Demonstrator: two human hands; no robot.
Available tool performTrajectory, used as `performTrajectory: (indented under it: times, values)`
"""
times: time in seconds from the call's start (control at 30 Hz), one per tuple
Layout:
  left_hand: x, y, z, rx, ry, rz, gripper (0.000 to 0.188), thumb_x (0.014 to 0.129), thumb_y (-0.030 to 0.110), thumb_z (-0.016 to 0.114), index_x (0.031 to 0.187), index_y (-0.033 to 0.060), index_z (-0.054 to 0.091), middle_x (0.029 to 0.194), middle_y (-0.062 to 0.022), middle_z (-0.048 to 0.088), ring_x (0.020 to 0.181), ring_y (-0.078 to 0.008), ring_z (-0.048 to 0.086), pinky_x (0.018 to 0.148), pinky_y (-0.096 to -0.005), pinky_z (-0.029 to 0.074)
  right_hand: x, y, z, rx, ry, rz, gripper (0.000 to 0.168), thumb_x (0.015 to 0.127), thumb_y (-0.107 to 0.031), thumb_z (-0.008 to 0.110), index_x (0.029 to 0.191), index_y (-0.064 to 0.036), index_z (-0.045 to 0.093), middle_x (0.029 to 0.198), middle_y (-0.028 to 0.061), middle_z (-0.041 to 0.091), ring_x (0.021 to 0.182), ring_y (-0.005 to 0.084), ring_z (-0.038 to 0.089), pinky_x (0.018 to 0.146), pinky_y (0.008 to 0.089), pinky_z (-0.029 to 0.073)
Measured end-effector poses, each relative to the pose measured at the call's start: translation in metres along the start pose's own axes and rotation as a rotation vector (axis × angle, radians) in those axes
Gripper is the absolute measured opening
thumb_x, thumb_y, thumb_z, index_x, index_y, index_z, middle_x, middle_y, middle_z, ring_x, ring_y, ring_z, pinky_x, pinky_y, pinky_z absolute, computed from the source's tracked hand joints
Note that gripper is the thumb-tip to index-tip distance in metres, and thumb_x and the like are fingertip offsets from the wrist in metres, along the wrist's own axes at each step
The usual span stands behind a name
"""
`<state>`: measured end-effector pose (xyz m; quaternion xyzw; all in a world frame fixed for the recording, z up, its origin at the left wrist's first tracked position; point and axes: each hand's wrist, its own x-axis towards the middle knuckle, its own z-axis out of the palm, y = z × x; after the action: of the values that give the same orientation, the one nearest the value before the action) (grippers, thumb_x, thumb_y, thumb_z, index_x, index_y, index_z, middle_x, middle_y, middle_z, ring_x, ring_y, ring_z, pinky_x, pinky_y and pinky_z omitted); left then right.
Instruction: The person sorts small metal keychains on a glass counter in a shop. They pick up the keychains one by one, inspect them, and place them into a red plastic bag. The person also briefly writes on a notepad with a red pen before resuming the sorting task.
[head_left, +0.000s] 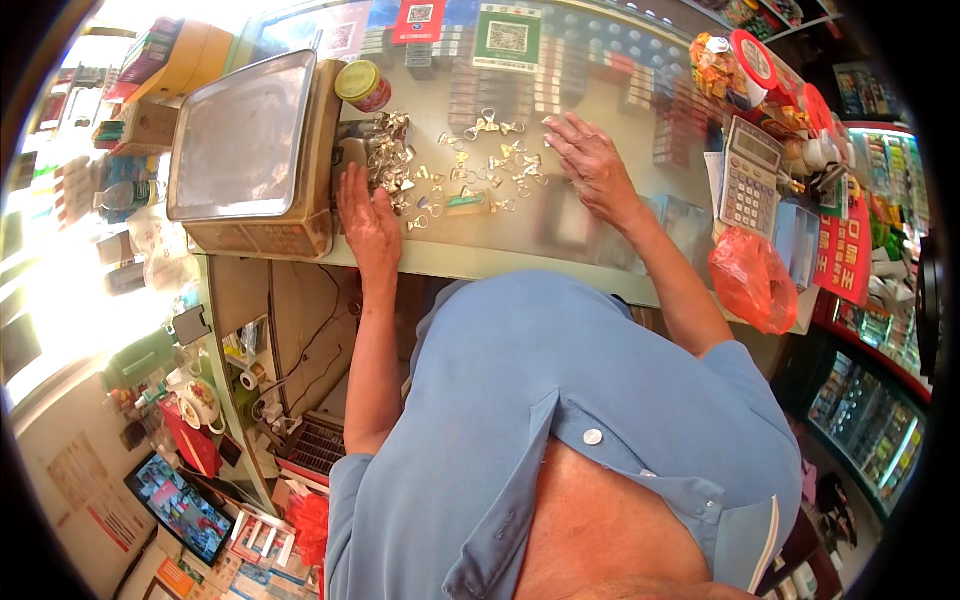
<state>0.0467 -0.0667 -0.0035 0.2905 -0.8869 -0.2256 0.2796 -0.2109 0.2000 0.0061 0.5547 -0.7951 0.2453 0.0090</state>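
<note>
Small shiny metal clasps (460, 166) lie scattered on the glass top of a display counter (480, 255). More of them form a dense heap (390, 154) at the left. My left hand (370, 221) rests at the near left side of that heap, beside the metal-trayed scale or box, its fingers pointing away from me; whether it touches any clasp is hard to tell. My right hand (592, 169) is over the glass to the right of the scattered clasps, fingers spread a little, holding nothing that shows. A small green and tan item (469, 201) lies among the nearer clasps.
A metal tray (240, 135) tops a worn box at the left, beside a yellow-lidded jar (361, 85). At the right are a calculator (750, 178), a red plastic bag (752, 281) and jars of wrapped sweets (724, 69). Printed code cards (507, 37) stand at the far side.
</note>
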Motion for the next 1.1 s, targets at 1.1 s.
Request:
performTrajectory:
  times: [1.1]
  values:
    - [0.000,-0.002,0.000,-0.026,0.024,0.009,0.041,0.109,0.024,0.050,0.137,-0.0047,0.058,0.148,-0.0247,0.055,0.141,-0.0438,0.048,0.120,-0.0543,0.033,-0.006,0.010,-0.018,-0.162,-0.072,0.111,0.049,0.099,-0.023,0.066,0.147,-0.015,0.058,0.159,0.0015,0.049,0.155,0.0323,0.032,0.124,0.0546,0.027]
